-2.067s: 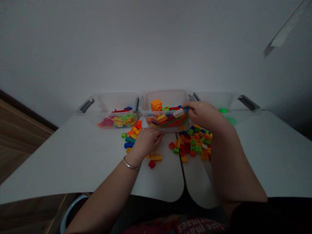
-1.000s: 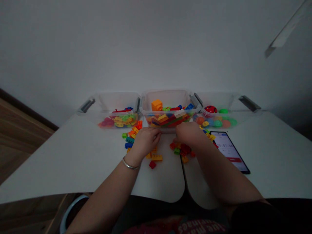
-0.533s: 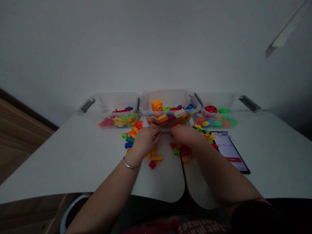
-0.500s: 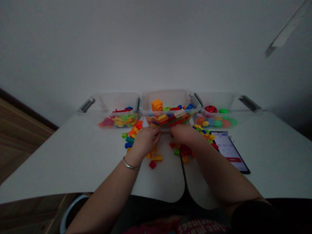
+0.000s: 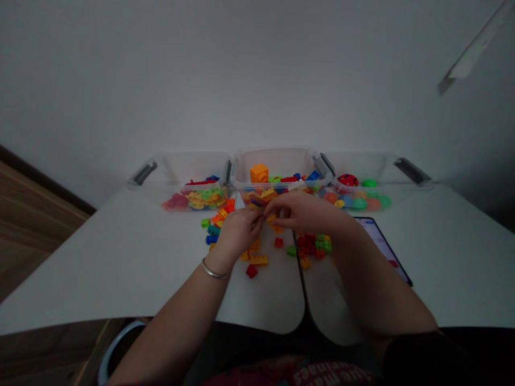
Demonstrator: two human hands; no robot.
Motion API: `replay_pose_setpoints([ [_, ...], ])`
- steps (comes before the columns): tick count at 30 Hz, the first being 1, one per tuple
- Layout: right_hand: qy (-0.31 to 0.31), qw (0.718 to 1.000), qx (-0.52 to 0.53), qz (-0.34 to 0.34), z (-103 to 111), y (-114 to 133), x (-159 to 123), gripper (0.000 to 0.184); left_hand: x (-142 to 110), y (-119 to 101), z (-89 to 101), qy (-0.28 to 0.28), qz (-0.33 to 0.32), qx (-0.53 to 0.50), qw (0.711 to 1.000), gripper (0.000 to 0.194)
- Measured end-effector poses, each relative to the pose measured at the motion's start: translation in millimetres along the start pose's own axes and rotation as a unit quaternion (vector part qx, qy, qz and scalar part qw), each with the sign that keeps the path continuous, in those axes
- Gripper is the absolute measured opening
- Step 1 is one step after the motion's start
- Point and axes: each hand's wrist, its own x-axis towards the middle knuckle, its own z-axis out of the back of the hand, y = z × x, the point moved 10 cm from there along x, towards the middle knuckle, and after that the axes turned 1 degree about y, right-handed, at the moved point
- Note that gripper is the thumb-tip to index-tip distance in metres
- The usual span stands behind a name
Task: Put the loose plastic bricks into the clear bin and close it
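My left hand (image 5: 240, 231), with a silver bracelet at the wrist, rests over a spread of building bricks. Its fingers are curled together, and whatever they hold is hidden. My right hand (image 5: 300, 212) has come up to it, fingertips meeting the left ones in a closed pinch whose content I cannot make out. Just below the right thumb shows an orange brick (image 5: 277, 228); whether it is touched, I cannot tell. A red brick (image 5: 278, 243) lies alone between the two piles. Red bricks (image 5: 308, 244) and green bricks (image 5: 323, 245) lie partly under my right forearm.
Three clear plastic boxes stand along the wall: a left box (image 5: 177, 186), a middle box (image 5: 277, 186) of bricks, and a right box (image 5: 402, 187) of balls. A phone (image 5: 384, 246) lies right of my forearm. A seam (image 5: 303, 284) splits the white tabletop.
My right hand went from the middle box's edge down to the right pile, then left to my left fingertips. The orange brick and lone red brick now show left of that pile. My left hand stayed.
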Motion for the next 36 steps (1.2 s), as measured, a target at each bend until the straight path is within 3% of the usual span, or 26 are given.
replay_pose_setpoints([
  [3, -0.155, 0.987, 0.027, 0.027, 42.4, 4.7, -14.4, 0.036, -0.8, 1.4, -1.0, -0.003, 0.002, 0.003, 1.0, 0.025],
  [6, -0.313, 0.949, -0.018, -0.027, 76.3, -8.5, -33.2, 0.045, -1.3, 2.2, -2.1, -0.005, 0.002, -0.004, 1.0, 0.022],
  [10, -0.41, 0.905, -0.083, -0.083, 88.9, -26.5, -42.2, 0.041, -0.8, 1.1, -1.9, -0.001, 0.002, -0.008, 1.0, 0.022],
  [13, -0.397, 0.913, -0.074, -0.062, 82.0, -34.6, -32.8, 0.031, -0.1, 0.4, -2.1, 0.006, 0.002, -0.011, 1.0, 0.022],
  [19, -0.286, 0.954, -0.078, -0.039, 61.7, -40.6, -15.1, 0.021, -0.6, 1.1, -4.9, 0.005, -0.003, -0.013, 1.0, 0.023],
  [26, -0.238, 0.957, -0.123, -0.113, 55.1, -42.9, -12.4, 0.02, -0.7, -1.2, -10.4, 0.017, -0.024, -0.025, 0.999, 0.022],
  [29, -0.248, 0.956, -0.109, -0.11, 55.0, -43.1, -11.6, 0.023, -1.4, -8.3, -11.6, 0.025, -0.058, -0.05, 0.997, 0.023],
  [36, -0.343, 0.937, -0.052, -0.046, 67.4, -38.0, -21.3, 0.03, -9.2, -35.5, -14.2, 0.067, -0.163, -0.087, 0.98, 0.021],
])
